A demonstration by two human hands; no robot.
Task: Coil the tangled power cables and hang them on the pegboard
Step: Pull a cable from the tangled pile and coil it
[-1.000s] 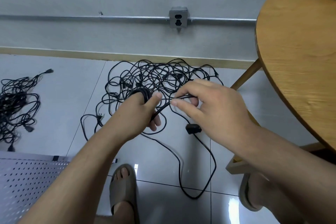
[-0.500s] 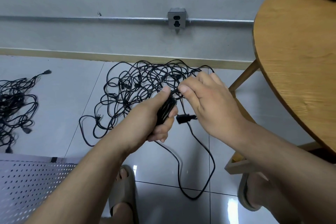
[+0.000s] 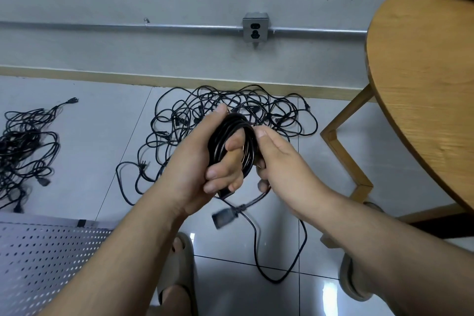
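Floor [image 3: 84, 136]: two cable heaps [image 3: 179, 120]; left hand [image 3: 202, 159], right hand [image 3: 278, 159] grip one coil [image 3: 221, 136].

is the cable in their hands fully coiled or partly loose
Partly coiled: loops wrap the left hand, but the connector end dangles and a length trails on the floor.

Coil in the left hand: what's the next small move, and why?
Probably another wrap: the left hand grips the coil, the right hand holds the cable beside it, and a slack loop lies on the floor with the connector dangling.
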